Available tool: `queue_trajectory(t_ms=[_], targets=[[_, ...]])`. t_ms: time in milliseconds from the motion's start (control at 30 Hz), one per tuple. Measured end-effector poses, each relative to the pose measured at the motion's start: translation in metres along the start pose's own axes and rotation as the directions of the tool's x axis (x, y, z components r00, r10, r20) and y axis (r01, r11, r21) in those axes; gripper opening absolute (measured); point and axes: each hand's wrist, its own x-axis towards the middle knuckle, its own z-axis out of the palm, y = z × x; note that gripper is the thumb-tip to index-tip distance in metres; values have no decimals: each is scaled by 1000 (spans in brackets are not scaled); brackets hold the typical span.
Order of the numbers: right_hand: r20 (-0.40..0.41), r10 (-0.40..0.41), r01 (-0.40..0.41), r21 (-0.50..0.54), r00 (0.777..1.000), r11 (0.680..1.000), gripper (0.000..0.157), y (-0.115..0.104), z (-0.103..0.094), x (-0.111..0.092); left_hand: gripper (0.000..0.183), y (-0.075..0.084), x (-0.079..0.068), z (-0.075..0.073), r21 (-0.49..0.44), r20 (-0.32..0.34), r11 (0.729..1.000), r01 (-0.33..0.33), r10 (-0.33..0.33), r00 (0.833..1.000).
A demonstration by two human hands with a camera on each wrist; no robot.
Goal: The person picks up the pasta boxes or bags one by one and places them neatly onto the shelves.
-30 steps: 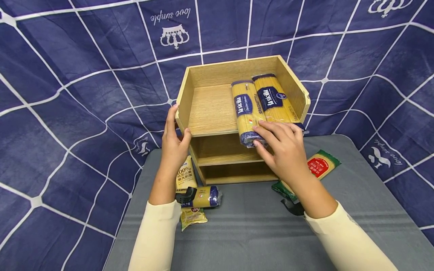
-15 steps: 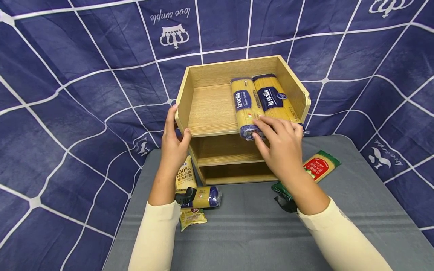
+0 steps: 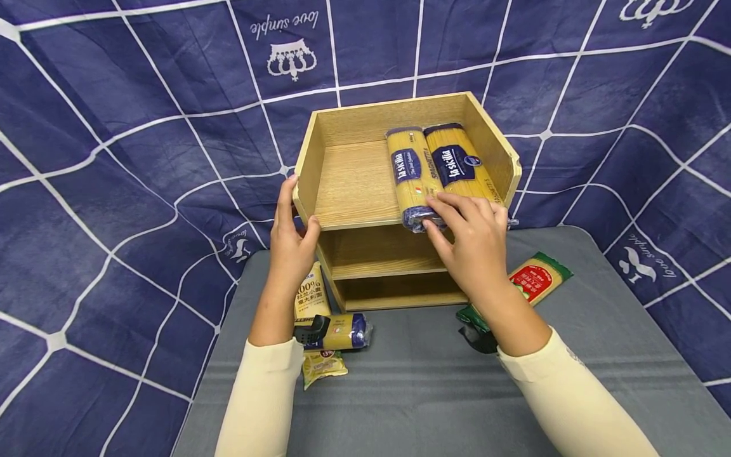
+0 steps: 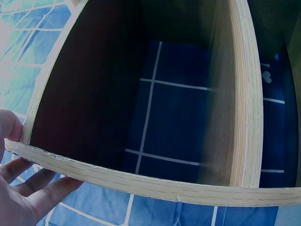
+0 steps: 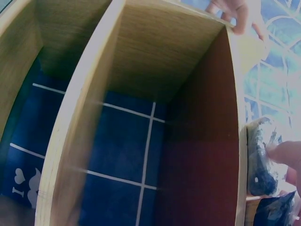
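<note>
A wooden desktop shelf (image 3: pixel 356 181) stands against the blue cloth, with an open-fronted top tray over two lower levels. My left hand (image 3: pixel 292 251) grips its left side panel; in the left wrist view the fingers of that left hand (image 4: pixel 35 195) lie along the panel's outside, the thumb at the front edge. Two packs of spaghetti lie side by side in the top tray. My right hand (image 3: pixel 476 244) holds the front end of the left spaghetti pack (image 3: pixel 408 171), thumb against its blue end, fingers on top. The right spaghetti pack (image 3: pixel 454 158) lies by the right wall, partly hidden by that hand.
On the grey tabletop (image 3: pixel 411 381), left of the shelf, lie a cream pasta bag (image 3: pixel 311 295), another spaghetti pack (image 3: pixel 342 331) and a small yellow packet (image 3: pixel 324 368). A green-and-red pasta bag (image 3: pixel 537 279) lies at the right, partly behind the right forearm.
The left spaghetti pack has slid back into the top tray, its front end overhanging less. My right hand has moved back with it. My left hand stays on the side panel.
</note>
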Motion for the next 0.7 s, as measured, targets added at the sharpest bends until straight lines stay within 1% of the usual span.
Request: queue_trajectory(t_ms=[200, 367, 567, 700], targets=[[-22, -8, 9, 42, 1000, 999, 36, 0, -4, -3, 75, 0, 0, -1, 35, -8, 999, 18, -18, 1000], [-37, -25, 27, 78, 999, 997, 40, 0, -7, -7, 74, 0, 0, 0, 29, -5, 999, 19, -19, 1000], [-85, -25, 36, 134, 996, 990, 36, 3, -14, -11, 75, 0, 0, 0, 27, -3, 1000, 15, -14, 1000], [-112, -14, 30, 151, 994, 988, 33, 5, -21, -13, 75, 0, 0, 0, 23, -10, 1000, 11, -11, 1000]])
